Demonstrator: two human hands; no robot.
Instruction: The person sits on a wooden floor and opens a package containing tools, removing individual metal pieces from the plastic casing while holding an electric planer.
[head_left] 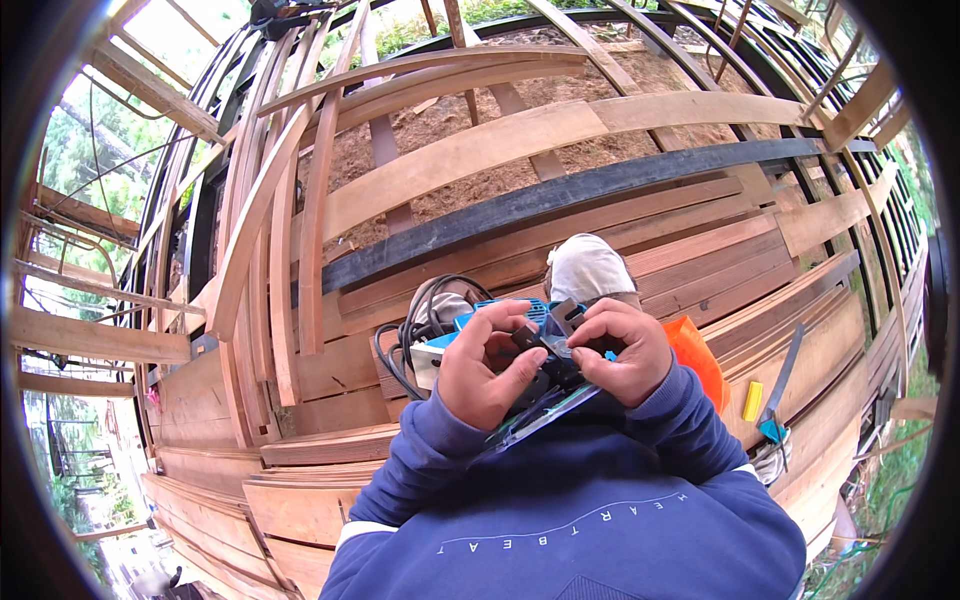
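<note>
A teal power tool [537, 310] with black and metal parts lies in front of my body, partly covered by my hands. My left hand [485, 365] is closed, thumb and fingers pinching a small black part [524, 338] at the tool. My right hand [628, 352] is bent in beside it, fingertips closed at the tool's dark grey metal piece [567, 316]; what lies between them is hidden. A black cord [408, 335] loops to the left of the tool. Under my hands, a flat metal plate edge [540, 420] shows.
Stacked planks [330, 490] lie all around. A dark beam [520, 203] runs across, with loose boards [470, 150] over an open frame above bare earth. At right are an orange sheet-like thing [697, 360], a yellow block [753, 401] and a long grey blade [787, 370] with a teal handle.
</note>
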